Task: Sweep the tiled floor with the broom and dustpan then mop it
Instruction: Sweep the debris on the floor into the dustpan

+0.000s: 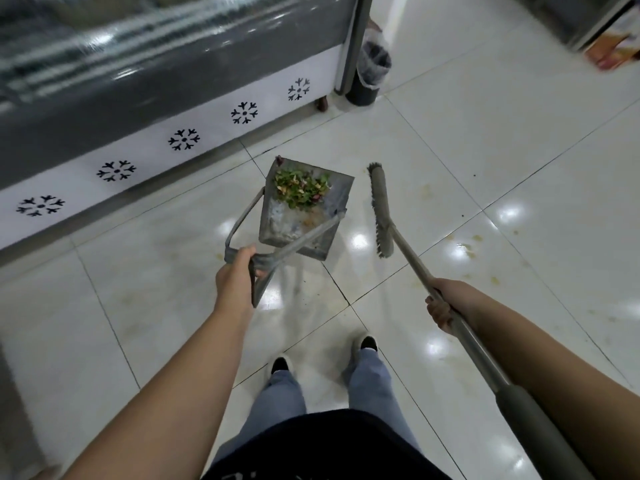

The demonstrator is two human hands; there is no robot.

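Observation:
My left hand point(235, 277) grips the handle of a grey metal dustpan point(300, 230), which hangs lifted above the white tiled floor point(485, 140). A pile of green and reddish scraps point(300, 189) lies in the far part of the pan. My right hand point(445, 303) grips the metal shaft of a grey broom. Its narrow bristle head point(380, 209) is held just right of the dustpan, apart from it. No mop is in view.
A long chest freezer point(145, 126) with snowflake marks runs along the left. A dark bin with a plastic liner point(369, 72) stands beyond its far end. Yellowish stains point(465, 249) and dark specks mark the tiles to the right. My feet point(323, 355) stand below the pan.

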